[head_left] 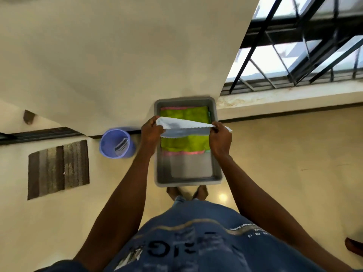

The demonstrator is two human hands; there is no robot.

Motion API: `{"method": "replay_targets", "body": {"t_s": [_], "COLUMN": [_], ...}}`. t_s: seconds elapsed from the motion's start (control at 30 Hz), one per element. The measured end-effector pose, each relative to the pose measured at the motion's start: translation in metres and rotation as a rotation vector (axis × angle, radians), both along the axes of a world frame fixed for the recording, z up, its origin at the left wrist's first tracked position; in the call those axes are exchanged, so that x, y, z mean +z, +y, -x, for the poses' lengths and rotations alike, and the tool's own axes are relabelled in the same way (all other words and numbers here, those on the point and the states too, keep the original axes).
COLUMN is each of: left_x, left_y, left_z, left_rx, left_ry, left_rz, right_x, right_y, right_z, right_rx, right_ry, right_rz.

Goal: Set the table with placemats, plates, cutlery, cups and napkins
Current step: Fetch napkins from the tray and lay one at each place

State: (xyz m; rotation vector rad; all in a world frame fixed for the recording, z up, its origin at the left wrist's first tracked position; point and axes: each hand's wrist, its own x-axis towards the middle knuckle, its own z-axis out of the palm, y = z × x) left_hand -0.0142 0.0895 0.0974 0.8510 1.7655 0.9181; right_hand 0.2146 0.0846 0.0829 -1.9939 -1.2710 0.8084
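My left hand (152, 127) and right hand (220, 137) pinch a thin white scalloped-edge cloth napkin (184, 126) taut between my fingers, above the folded green cloths (184, 143) in the grey plastic tub (163, 169). I judge it best lifted level, both pinches firm.

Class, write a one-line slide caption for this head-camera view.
Both hands, left and right, hold a white cloth above a grey tub of green cloth.

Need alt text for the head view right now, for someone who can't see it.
Both hands, left hand and right hand, hold a white cloth stretched above a grey tub on the floor, which contains a green cloth. A purple bin stands to its left.
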Motion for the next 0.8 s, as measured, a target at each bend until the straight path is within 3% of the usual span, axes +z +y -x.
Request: {"method": "replay_targets", "body": {"t_s": [0.1,0.27,0.4,0.6,0.8], "left_x": [0.018,0.057,0.078,0.102,0.104], "left_y": [0.005,0.021,0.038,0.057,0.064], "left_z": [0.007,0.005,0.012,0.007,0.006], "left_rx": [-0.133,-0.047,0.04,0.161,0.247], "left_ry": [0.206,0.314,0.154,0.199,0.121], "left_rz": [-0.134,-0.302,-0.365,-0.365,-0.288], "right_x": [0.016,0.062,0.087,0.113,0.118], "right_y": [0.008,0.036,0.061,0.069,0.075], "right_z": [-0.006,-0.014,-0.021,-0.018,-0.001], "right_rx": [0.016,-0.008,-0.035,-0.168,-0.489], "right_ry": [-0.074,-0.199,-0.02,0.326,0.612], "right_rz": [-0.13,-0.278,-0.401,-0.43,-0.233]}}
